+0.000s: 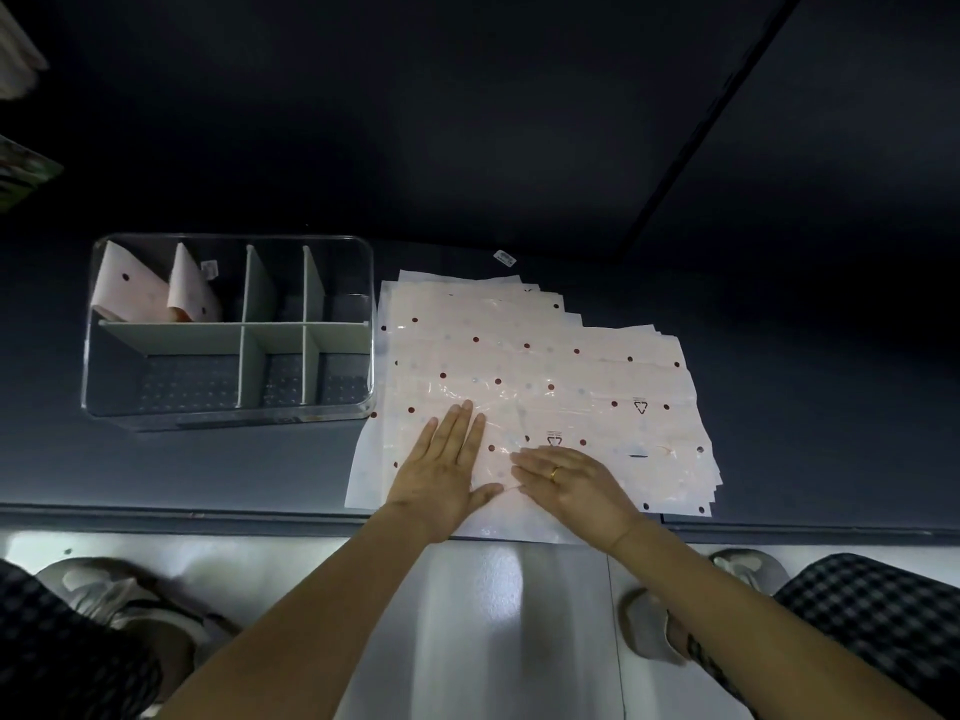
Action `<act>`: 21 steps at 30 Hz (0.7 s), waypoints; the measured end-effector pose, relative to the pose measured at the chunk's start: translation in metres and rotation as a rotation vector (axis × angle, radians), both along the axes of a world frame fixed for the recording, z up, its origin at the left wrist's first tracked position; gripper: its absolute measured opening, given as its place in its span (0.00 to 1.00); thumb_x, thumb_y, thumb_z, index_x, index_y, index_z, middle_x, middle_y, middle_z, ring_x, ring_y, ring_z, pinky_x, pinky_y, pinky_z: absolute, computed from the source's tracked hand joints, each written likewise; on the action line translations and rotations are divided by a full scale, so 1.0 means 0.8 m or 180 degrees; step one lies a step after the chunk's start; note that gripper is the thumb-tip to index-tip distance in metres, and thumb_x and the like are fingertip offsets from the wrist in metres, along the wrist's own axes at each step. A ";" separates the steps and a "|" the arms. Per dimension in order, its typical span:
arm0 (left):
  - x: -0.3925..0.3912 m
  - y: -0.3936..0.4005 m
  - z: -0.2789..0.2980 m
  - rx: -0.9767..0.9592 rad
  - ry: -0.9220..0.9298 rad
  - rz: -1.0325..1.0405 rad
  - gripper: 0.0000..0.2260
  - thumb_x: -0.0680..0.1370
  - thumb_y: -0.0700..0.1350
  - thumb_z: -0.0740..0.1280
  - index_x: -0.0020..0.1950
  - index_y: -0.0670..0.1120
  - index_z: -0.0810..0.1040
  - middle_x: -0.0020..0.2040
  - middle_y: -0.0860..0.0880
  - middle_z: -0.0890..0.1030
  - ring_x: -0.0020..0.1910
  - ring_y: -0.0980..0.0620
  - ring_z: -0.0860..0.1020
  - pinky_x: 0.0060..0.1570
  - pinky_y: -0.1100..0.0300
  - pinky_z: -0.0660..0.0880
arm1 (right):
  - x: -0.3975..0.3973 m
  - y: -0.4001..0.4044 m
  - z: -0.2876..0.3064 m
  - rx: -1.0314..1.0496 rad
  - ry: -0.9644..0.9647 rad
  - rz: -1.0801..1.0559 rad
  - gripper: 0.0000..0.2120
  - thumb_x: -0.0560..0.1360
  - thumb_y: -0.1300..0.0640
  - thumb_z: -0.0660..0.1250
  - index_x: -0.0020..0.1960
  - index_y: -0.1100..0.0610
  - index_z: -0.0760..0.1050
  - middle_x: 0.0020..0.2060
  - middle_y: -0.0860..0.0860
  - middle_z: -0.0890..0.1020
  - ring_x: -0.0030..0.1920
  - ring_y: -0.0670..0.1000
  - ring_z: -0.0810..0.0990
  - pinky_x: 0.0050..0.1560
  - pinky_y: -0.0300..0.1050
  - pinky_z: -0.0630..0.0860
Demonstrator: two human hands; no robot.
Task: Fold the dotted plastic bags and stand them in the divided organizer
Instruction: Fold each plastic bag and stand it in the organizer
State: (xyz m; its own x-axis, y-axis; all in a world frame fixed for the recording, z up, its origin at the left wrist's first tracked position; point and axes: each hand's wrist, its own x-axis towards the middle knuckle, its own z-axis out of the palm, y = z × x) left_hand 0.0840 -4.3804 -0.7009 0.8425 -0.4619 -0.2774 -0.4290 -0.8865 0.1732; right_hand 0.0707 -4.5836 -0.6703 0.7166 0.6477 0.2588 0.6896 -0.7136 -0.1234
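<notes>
Dotted plastic bags (545, 366) lie stacked flat on the dark table (234, 470), left hand (441, 472) and right hand (571, 485) pressing flat-fingered, beside the clear divided organizer (228, 413) holding two folded bags (156, 291) in its rear-left compartment.

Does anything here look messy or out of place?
Slightly. The stack of dotted bags is fanned out, its edges not lined up, and a small loose label lies alone on the table beyond it.

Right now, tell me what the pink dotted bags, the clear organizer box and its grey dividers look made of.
Pink dotted bags: thin glossy plastic film, wrinkled with glare patches. Clear organizer box: rigid transparent plastic, probably acrylic; the surface shows through its walls. Grey dividers: matte opaque panels, likely plastic.
</notes>
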 end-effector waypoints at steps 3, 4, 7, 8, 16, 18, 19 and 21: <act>0.000 0.009 0.002 -0.0040 -0.0003 -0.0232 0.32 0.80 0.63 0.43 0.73 0.49 0.29 0.74 0.44 0.29 0.73 0.47 0.29 0.73 0.51 0.33 | 0.000 0.000 0.004 -0.0349 -0.0061 0.0185 0.21 0.52 0.62 0.83 0.45 0.58 0.85 0.45 0.52 0.86 0.44 0.50 0.85 0.43 0.43 0.82; -0.002 0.012 0.002 -0.0017 -0.0043 -0.0312 0.31 0.80 0.62 0.43 0.74 0.49 0.30 0.74 0.44 0.30 0.72 0.46 0.29 0.73 0.50 0.33 | 0.001 0.001 0.006 -0.0369 -0.0011 0.0151 0.22 0.52 0.62 0.83 0.45 0.57 0.85 0.45 0.51 0.86 0.44 0.49 0.85 0.43 0.43 0.82; -0.011 0.018 0.003 0.0123 -0.0186 -0.0502 0.31 0.80 0.61 0.42 0.76 0.45 0.35 0.76 0.46 0.33 0.73 0.48 0.30 0.71 0.46 0.29 | 0.000 0.005 0.005 -0.0167 0.0011 0.0029 0.21 0.52 0.62 0.84 0.44 0.57 0.85 0.43 0.50 0.86 0.41 0.49 0.85 0.42 0.42 0.82; -0.013 0.017 0.003 0.0188 -0.0200 -0.0541 0.33 0.80 0.62 0.42 0.76 0.45 0.36 0.76 0.47 0.34 0.73 0.49 0.30 0.70 0.47 0.29 | -0.001 0.007 0.006 -0.0203 0.0153 0.0025 0.21 0.52 0.61 0.84 0.44 0.56 0.85 0.43 0.50 0.86 0.41 0.48 0.85 0.41 0.41 0.82; 0.012 0.017 0.048 -0.0403 0.0154 -0.0126 0.21 0.83 0.49 0.52 0.76 0.49 0.57 0.76 0.49 0.59 0.74 0.50 0.58 0.72 0.56 0.49 | 0.021 0.026 0.059 0.0036 0.0947 -0.0667 0.14 0.67 0.68 0.74 0.52 0.59 0.82 0.45 0.53 0.86 0.40 0.52 0.85 0.37 0.40 0.80; 0.025 0.032 0.079 -0.0863 0.0191 0.0142 0.16 0.83 0.45 0.53 0.70 0.51 0.68 0.66 0.48 0.74 0.63 0.46 0.71 0.62 0.54 0.66 | 0.027 0.034 0.087 0.0420 0.1088 -0.0938 0.13 0.69 0.68 0.71 0.52 0.59 0.83 0.45 0.53 0.86 0.41 0.52 0.84 0.43 0.37 0.76; 0.032 0.042 0.097 -0.0929 0.0152 0.0123 0.14 0.83 0.45 0.53 0.66 0.50 0.71 0.60 0.46 0.77 0.58 0.44 0.74 0.53 0.53 0.70 | 0.032 0.041 0.102 0.0510 0.1116 -0.1002 0.12 0.72 0.67 0.69 0.54 0.58 0.82 0.46 0.53 0.85 0.41 0.50 0.83 0.45 0.33 0.72; 0.047 0.068 0.129 -0.0802 -0.0097 -0.0157 0.09 0.82 0.45 0.54 0.59 0.47 0.72 0.50 0.43 0.79 0.49 0.41 0.76 0.39 0.54 0.68 | 0.041 0.059 0.127 0.0564 0.1310 -0.0988 0.13 0.75 0.63 0.66 0.59 0.55 0.79 0.48 0.50 0.85 0.40 0.41 0.79 0.44 0.27 0.67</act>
State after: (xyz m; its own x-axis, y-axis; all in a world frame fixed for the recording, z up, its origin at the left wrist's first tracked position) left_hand 0.1215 -4.3259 -0.5980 0.8234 -0.5539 -0.1232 -0.4790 -0.7949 0.3724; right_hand 0.1036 -4.5365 -0.5684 0.9324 0.3614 0.0025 0.3190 -0.8198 -0.4756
